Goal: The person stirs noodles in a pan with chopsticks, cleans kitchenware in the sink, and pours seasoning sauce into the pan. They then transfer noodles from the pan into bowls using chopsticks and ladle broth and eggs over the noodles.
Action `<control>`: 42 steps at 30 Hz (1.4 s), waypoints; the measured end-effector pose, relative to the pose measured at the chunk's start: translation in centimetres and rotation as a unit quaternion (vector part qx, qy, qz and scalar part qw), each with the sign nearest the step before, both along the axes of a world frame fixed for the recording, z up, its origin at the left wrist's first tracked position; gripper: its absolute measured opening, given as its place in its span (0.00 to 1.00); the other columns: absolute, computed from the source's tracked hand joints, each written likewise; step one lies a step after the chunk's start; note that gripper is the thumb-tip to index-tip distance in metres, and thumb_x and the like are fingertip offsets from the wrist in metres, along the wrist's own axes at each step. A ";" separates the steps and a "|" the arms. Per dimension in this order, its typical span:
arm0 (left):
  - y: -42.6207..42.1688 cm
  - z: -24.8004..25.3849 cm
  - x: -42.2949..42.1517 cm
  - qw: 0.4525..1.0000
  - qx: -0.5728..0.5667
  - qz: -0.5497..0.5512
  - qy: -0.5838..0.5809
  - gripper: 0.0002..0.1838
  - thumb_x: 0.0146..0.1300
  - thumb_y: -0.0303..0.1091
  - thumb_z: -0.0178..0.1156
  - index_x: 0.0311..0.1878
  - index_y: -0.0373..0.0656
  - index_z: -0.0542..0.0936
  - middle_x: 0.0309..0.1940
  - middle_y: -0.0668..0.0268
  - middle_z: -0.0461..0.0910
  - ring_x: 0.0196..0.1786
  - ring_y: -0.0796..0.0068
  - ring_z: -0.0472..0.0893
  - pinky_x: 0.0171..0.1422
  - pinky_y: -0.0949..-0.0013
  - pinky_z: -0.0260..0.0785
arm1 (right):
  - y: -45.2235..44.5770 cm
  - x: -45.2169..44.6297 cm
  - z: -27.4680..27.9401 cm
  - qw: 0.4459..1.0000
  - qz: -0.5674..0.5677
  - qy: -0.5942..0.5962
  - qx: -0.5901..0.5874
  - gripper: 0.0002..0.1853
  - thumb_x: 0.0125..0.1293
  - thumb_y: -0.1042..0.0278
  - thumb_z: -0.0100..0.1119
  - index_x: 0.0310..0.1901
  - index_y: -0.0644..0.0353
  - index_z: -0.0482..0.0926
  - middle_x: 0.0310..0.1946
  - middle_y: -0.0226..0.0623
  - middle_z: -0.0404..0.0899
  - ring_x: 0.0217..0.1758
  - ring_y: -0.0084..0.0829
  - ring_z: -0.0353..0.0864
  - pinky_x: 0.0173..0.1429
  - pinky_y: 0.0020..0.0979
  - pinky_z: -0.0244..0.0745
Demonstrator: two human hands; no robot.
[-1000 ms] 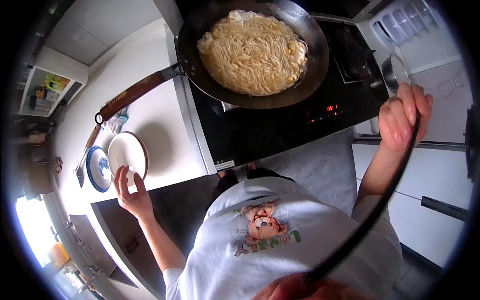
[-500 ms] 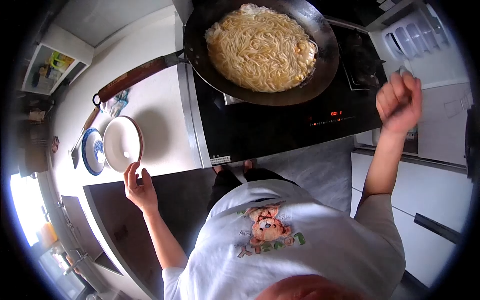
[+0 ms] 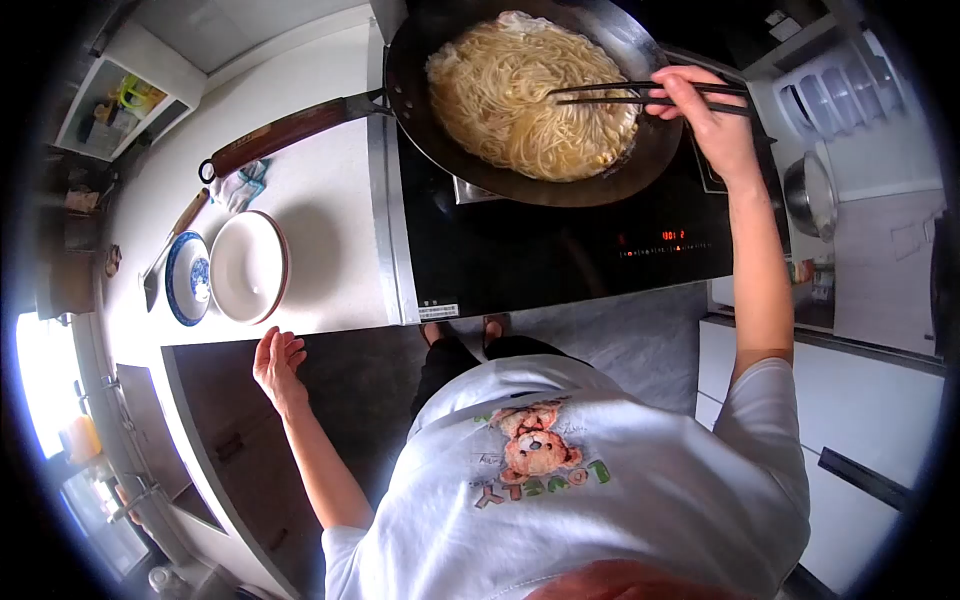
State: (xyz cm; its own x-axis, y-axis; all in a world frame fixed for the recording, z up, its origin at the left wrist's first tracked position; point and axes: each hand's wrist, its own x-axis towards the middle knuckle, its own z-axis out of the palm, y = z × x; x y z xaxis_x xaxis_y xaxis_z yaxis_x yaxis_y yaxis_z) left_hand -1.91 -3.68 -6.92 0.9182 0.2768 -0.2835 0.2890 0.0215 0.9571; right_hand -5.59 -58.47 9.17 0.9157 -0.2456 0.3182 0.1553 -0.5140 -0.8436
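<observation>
My right hand (image 3: 708,125) grips dark chopsticks (image 3: 600,100), held nearly level above the pan. Their tips meet the noodles (image 3: 500,100), which lie in broth with pale, egg-like bits in a dark wok (image 3: 655,150). Below the counter's front edge, my left hand (image 3: 280,370) is loosely curled with its fingers apart and nothing in it. Closest to it is a white bowl (image 3: 228,275) with a brownish rim, just beyond the fingertips. Beside that bowl stands a blue-and-white dish (image 3: 174,285).
The wok's long wooden handle (image 3: 290,135) reaches left over the white counter (image 3: 335,270). A spatula (image 3: 185,215) and a crumpled cloth (image 3: 238,187) lie near the bowls. The black cooktop (image 3: 560,245) has lit red digits. At right is a metal bowl (image 3: 808,195).
My right hand has moved left to the wok, and chopsticks now show in it, tips at the noodles. My left hand has drawn slightly away from the white bowl.
</observation>
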 end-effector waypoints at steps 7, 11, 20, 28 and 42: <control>0.3 0.1 0.1 1.000 0.000 -0.007 0.014 0.12 0.57 0.32 0.57 0.42 0.37 0.74 0.27 0.64 0.78 0.26 0.76 0.79 0.24 0.79 0.71 | -0.8 -0.1 1.5 0.997 -0.064 -0.032 -0.031 0.13 0.63 0.64 0.50 0.40 0.65 0.76 0.35 0.36 0.78 0.33 0.24 0.79 0.35 0.20 0.72; 0.7 0.3 0.6 1.000 -0.005 -0.022 0.013 0.12 0.57 0.33 0.57 0.43 0.38 0.74 0.28 0.64 0.78 0.26 0.76 0.79 0.25 0.79 0.71 | 0.7 -0.7 1.9 0.998 -0.052 -0.023 0.025 0.13 0.63 0.64 0.50 0.40 0.66 0.76 0.34 0.37 0.78 0.32 0.25 0.79 0.36 0.20 0.71; 1.3 0.6 2.1 0.999 -0.032 0.011 0.032 0.12 0.58 0.38 0.57 0.37 0.38 0.75 0.25 0.63 0.78 0.24 0.74 0.79 0.23 0.77 0.72 | 1.5 -1.9 1.8 0.993 -0.086 -0.019 0.081 0.16 0.65 0.62 0.46 0.40 0.70 0.74 0.35 0.42 0.77 0.32 0.29 0.79 0.34 0.23 0.73; 2.3 -0.5 3.5 0.999 0.001 0.007 0.045 0.15 0.59 0.42 0.54 0.32 0.37 0.75 0.26 0.61 0.78 0.24 0.74 0.79 0.23 0.77 0.71 | 1.9 -2.3 2.2 0.991 -0.076 0.000 0.111 0.17 0.66 0.60 0.44 0.40 0.70 0.73 0.32 0.41 0.76 0.31 0.28 0.79 0.33 0.23 0.71; 6.6 6.1 12.5 0.867 0.461 -0.136 -0.131 0.14 0.55 0.36 0.55 0.23 0.33 0.75 0.14 0.63 0.73 0.15 0.77 0.73 0.19 0.72 0.64 | 2.2 -2.9 2.4 0.988 -0.107 -0.028 0.112 0.17 0.66 0.59 0.45 0.37 0.67 0.74 0.27 0.36 0.76 0.27 0.25 0.78 0.29 0.21 0.70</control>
